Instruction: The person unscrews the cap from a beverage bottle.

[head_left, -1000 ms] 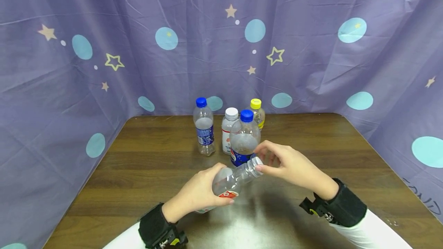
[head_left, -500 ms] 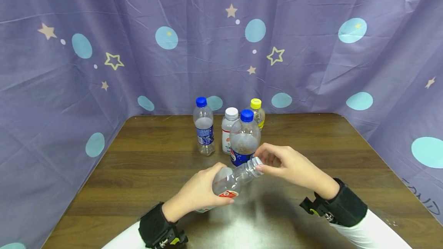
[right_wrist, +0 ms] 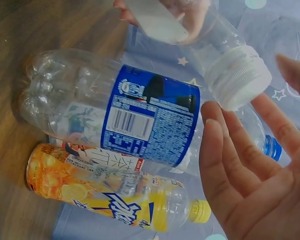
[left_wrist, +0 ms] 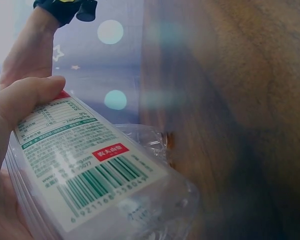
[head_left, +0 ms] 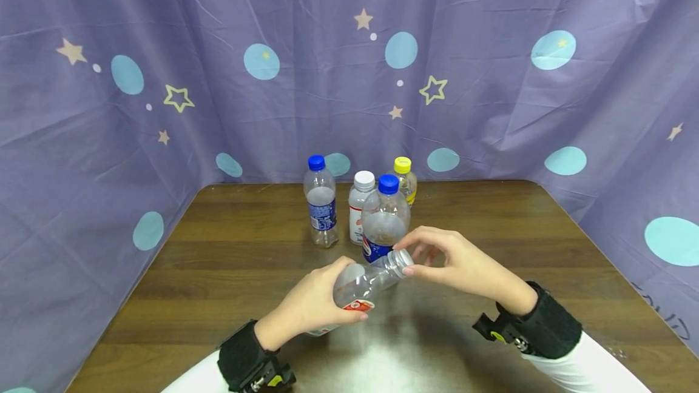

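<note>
From where I stand, a black wristband point(head_left: 243, 353) sits leftmost, over the end of a white sleeve. Above it the left hand point(head_left: 311, 302) has a full, firm-looking wrap on the near bottle point(head_left: 355, 287), thumb on one side and fingers round the other. That bottle is over the front half of the wooden table point(head_left: 185, 278), tilted, its neck aimed up and to the right; I can't tell whether its base touches the wood. Its green-and-white label point(left_wrist: 90, 155) shows a barcode.

Behind it stands a slim blue-capped bottle point(head_left: 322, 208), upright, then a white-capped bottle point(head_left: 356, 214), then a big blue-capped bottle point(head_left: 384, 223) partly in front of that one. The near bottle's whitish cap point(head_left: 401, 261) is on its neck. A yellow-capped bottle point(head_left: 408, 190) peeks out at the back.

The right hand point(head_left: 445, 259) is loosely bent about the cap, fingers at its edge, with a gap on the thumb side: no firm hold. Past it is a second wristband point(head_left: 546, 323).
</note>
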{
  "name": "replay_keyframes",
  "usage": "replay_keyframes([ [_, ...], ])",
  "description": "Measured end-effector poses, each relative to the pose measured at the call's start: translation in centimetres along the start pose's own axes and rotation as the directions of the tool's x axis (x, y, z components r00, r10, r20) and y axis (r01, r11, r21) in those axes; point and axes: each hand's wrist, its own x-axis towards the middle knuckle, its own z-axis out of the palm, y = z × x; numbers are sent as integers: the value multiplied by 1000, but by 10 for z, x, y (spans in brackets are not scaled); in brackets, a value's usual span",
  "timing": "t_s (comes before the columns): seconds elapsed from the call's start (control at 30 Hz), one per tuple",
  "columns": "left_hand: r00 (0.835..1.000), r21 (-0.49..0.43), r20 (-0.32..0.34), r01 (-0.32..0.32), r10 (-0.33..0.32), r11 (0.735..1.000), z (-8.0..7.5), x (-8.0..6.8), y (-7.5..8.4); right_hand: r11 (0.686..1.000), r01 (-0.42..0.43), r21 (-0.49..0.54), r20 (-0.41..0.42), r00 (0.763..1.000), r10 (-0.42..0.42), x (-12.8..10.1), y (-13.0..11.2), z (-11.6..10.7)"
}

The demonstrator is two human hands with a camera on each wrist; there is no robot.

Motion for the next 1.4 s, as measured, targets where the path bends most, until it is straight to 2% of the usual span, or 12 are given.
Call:
replay_keyframes([
  [0.3, 1000, 1, 18, 7, -7, 1000, 0, 0, 1, 986, -163, -24, 9, 987, 163, 1, -1, 0],
  [0.47, 1000, -1, 13, 0, 0, 1000, 0, 0, 2, 978, -202, -43, 20, 979, 203, 0, -2, -1],
  [0.7, 1000, -3, 13, -7, 7, 1000, 0, 0, 3, 983, -184, -28, 38, 982, 185, -2, 0, -2],
  [1.0, 1000, -15, 16, -1, 1, 1000, 0, -1, 3, 998, -60, 0, 40, 997, 60, -3, 0, -5],
  [1.27, 1000, -15, 16, -3, 4, 1000, 1, -1, 3, 999, -53, 8, -27, 998, 53, -2, 1, 0],
  [1.4, 1000, -4, 22, 4, -4, 1000, 0, -1, 3, 994, -110, 0, -23, 994, 110, -1, 1, 2],
])
